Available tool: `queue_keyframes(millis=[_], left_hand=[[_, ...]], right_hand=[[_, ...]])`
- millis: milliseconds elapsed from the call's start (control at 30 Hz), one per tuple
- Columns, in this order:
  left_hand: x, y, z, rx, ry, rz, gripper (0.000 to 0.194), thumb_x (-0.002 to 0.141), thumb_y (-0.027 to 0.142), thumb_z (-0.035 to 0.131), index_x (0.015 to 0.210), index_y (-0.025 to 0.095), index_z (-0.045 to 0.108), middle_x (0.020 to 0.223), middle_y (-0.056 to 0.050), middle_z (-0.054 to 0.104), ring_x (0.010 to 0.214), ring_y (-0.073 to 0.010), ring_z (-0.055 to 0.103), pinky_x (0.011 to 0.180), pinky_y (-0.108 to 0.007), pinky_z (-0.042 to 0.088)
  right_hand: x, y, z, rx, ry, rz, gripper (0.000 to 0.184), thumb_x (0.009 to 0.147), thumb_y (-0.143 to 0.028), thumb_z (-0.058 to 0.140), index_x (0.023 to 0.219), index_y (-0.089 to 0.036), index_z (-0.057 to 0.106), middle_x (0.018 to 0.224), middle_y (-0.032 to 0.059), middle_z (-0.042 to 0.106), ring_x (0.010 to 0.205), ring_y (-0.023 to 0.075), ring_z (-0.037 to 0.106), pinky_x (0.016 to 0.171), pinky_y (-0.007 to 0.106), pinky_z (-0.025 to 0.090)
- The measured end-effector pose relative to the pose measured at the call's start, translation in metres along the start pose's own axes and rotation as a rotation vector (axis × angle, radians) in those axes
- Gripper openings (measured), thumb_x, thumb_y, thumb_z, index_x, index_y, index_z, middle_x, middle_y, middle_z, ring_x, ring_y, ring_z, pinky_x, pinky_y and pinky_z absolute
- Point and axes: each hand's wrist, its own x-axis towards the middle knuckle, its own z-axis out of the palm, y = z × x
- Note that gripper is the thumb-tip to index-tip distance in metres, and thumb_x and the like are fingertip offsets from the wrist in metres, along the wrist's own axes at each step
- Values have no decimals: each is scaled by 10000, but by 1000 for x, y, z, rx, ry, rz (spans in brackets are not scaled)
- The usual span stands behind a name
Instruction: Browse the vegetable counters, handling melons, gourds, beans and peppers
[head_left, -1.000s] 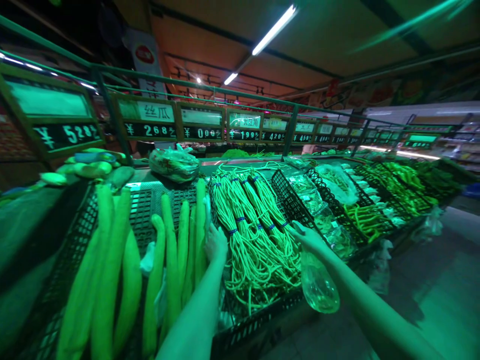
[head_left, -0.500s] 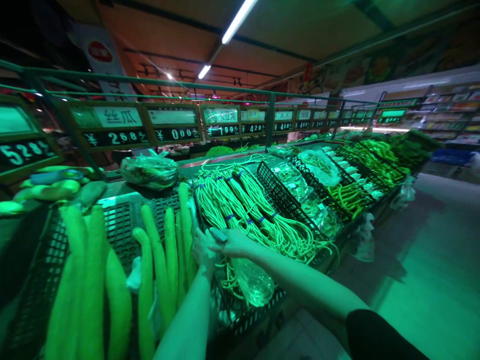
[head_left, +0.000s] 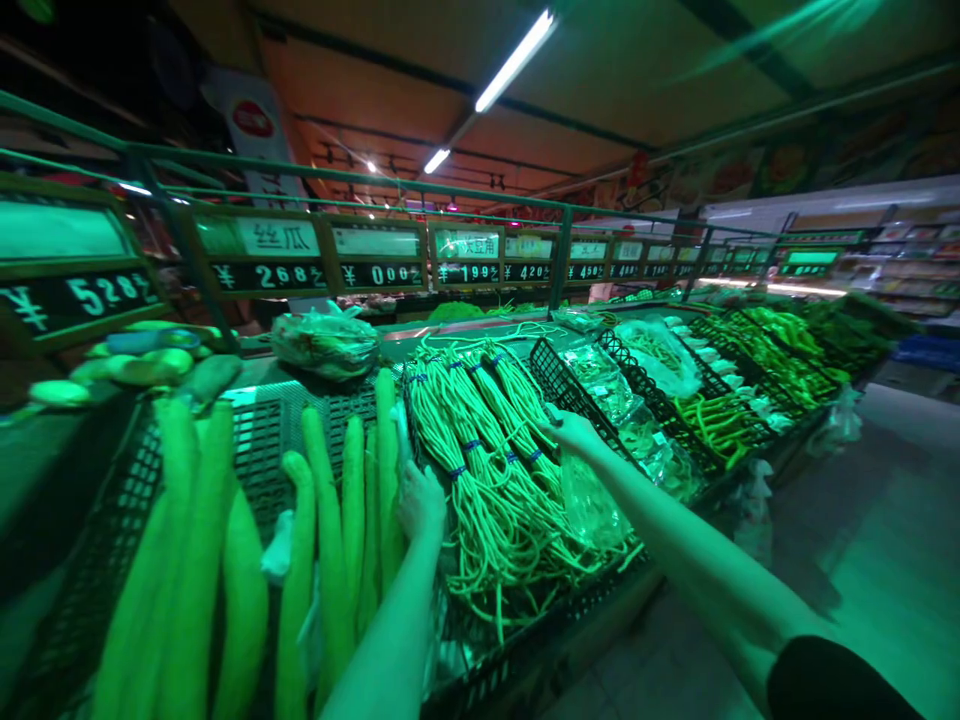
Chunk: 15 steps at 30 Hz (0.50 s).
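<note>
Green in the tinted light, the beans (head_left: 487, 515) lie in a crate (head_left: 570, 618) on the sloping counter, between the two hands. The left hand (head_left: 421, 502) is beside the beans, at their left edge, with its fingers bent; whether it grips anything there I cannot tell. The right hand (head_left: 574, 438) is at the right edge of the beans, fingers drawn together in a pinch, and a clear bag (head_left: 596, 505) hangs below it over their near right part. Something small and dark is at its fingertips, too small to name.

The likeliest trouble, I judge, is a snag: the beans loop and cross, so lifting one bundle might drag a neighbour along or snap a few. Held only near the bands (head_left: 456, 472), the loose loops could sag over the front of the crate. The bag, thin and limp, might catch among the beans or slip from a light pinch. On the left of the beans, the gourds (head_left: 349, 520) stand close enough that a careless wrist could knock them.

The beans' long axis runs away from the person, leaning left at the far end; banded ends point toward the signs (head_left: 468, 258), looped ends toward the person.
</note>
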Motion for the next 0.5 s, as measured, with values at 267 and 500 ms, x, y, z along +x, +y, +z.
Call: queue_keyframes(millis=[267,500], left_hand=[[-1,-1,-5,25,-18,13,435,1001,398,289,1298,127,455,1152,-190,677,991,-320,692,745,-410,516],[-6,-2,-13,34,-11,39,444,1000,402,306,1331,132,426,1082,-164,705,953,-282,703,723,-368,506]], right_hand=[[-16,-101,55,114,-114,-290,471,882,-592,590,1163,-221,668,903,17,745,836,170,702,741,228,481],[-19,-150,65,113,-99,-388,441,880,-626,557,1044,-241,698,970,23,749,907,176,694,708,219,462]])
